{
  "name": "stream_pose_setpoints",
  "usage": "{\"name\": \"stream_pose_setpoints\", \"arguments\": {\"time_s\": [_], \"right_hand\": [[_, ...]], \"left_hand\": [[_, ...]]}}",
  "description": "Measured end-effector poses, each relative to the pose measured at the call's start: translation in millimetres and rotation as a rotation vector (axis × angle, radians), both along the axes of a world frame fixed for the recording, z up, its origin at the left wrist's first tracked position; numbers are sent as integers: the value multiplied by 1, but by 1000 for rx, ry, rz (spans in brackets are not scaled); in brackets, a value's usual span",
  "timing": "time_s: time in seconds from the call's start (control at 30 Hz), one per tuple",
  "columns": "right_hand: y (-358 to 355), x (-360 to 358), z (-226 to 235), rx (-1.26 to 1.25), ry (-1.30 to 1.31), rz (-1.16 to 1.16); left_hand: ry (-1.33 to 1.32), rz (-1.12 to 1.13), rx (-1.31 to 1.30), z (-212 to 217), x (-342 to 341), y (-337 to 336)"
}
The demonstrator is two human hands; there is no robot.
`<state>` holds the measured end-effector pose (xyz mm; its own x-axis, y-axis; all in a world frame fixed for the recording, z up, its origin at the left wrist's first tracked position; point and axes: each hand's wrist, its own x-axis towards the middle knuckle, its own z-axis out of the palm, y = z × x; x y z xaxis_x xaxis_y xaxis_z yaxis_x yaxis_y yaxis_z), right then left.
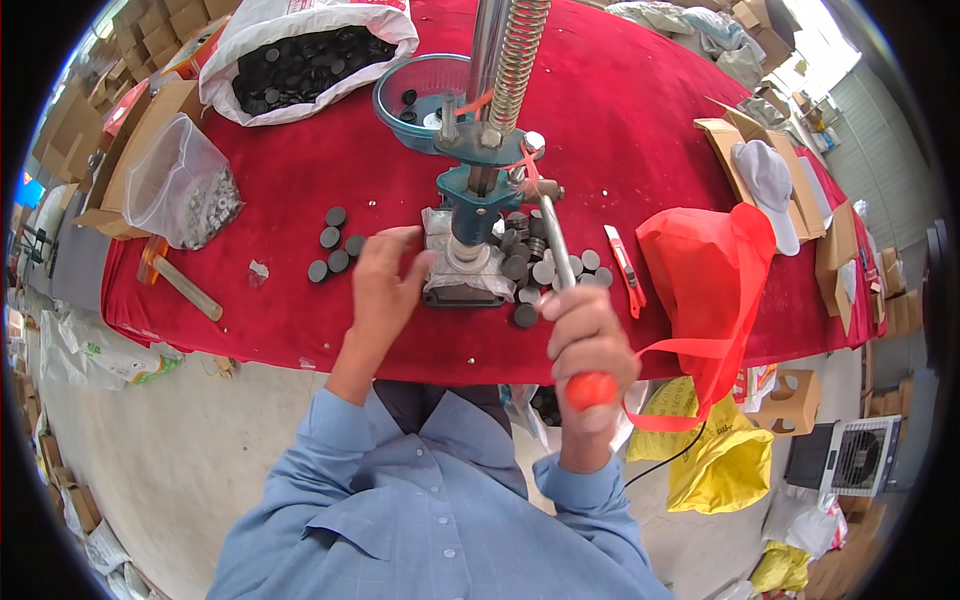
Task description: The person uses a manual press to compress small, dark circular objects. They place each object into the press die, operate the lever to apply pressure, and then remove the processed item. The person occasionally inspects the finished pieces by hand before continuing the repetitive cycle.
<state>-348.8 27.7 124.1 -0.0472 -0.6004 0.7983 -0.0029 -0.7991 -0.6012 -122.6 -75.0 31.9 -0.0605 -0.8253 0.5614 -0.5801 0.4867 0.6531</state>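
A teal hand press with a steel column and coil spring stands at the table's middle, its ram down on a base wrapped in clear film. My right hand is closed round the press lever, just above its orange ball knob. Left of the base is my left hand, thumb and fingers apart, fingertips close to the film; nothing shows in it. Small black round caps lie left of that hand. More dark and grey discs are heaped right of the press.
On the red-covered table are a white sack of black caps, a teal basin, a clear tub of small pale parts, a hammer, a red utility knife and a red cloth bag.
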Motion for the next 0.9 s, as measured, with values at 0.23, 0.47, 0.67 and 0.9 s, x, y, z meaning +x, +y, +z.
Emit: {"name": "stream_pose_setpoints", "arguments": {"time_s": [0.23, 0.47, 0.67, 0.9], "right_hand": [[14, 9, -13, 83, -44, -79], [-6, 0, 34, 68, 7, -34], [-40, -14, 93, 249, -25, 83], [-54, -17, 113, 358, 36, 82]], "left_hand": [[-452, 268, -42, -15, 64, 9], [-331, 264, 5, -22, 70, -3], [-57, 147, 116, -2, 37, -4], [69, -61, 56, -1, -24, -1]]}}
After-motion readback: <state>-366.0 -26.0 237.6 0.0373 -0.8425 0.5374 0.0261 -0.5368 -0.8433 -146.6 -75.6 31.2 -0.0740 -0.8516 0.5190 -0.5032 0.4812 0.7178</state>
